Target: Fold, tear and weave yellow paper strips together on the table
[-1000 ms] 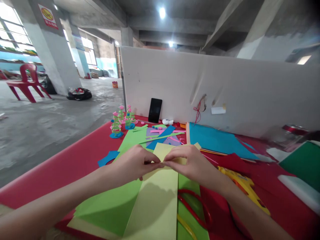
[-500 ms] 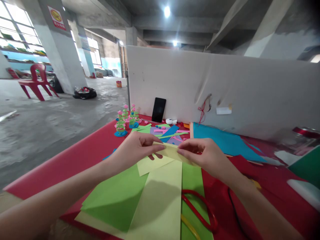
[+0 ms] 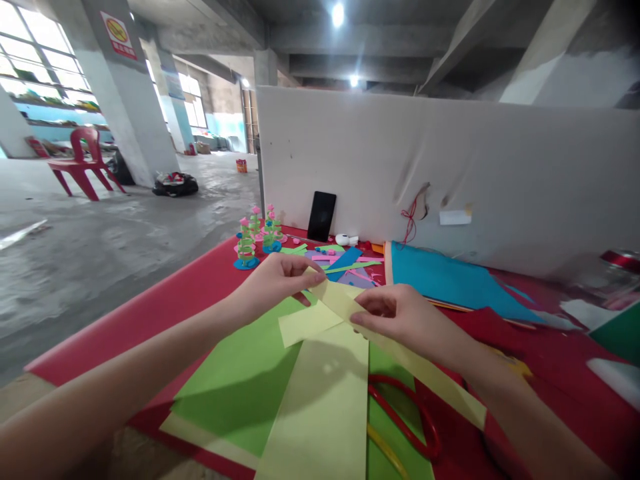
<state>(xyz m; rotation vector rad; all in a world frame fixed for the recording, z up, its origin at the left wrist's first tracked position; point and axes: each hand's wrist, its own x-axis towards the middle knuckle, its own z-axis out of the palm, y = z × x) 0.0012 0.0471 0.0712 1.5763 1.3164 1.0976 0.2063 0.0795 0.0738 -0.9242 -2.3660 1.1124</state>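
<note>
Between my two hands stretches a pale yellow paper strip (image 3: 417,365), slanting down to the right under my right forearm. My left hand (image 3: 277,280) pinches its far end between thumb and fingertips. Farther along, my right hand (image 3: 400,313) also grips it with thumb and fingers. Just below lie a small pale yellow paper piece (image 3: 300,325) and a larger pale yellow sheet (image 3: 320,407), on top of green paper (image 3: 240,387). Red scissor handles (image 3: 407,413) rest at the lower right of the green paper, partly beside a yellow curved piece (image 3: 387,453).
Several small paper towers (image 3: 246,245) in green, pink and blue stand at the back left. A black phone (image 3: 321,216) leans on the white panel (image 3: 360,153). Coloured paper strips (image 3: 345,263) lie behind my hands, blue sheets (image 3: 445,277) to the right. The table (image 3: 165,300) is red.
The strip has tilted, its right end now showing below my right forearm. My left hand has moved slightly up and left, and my right hand slightly lower.
</note>
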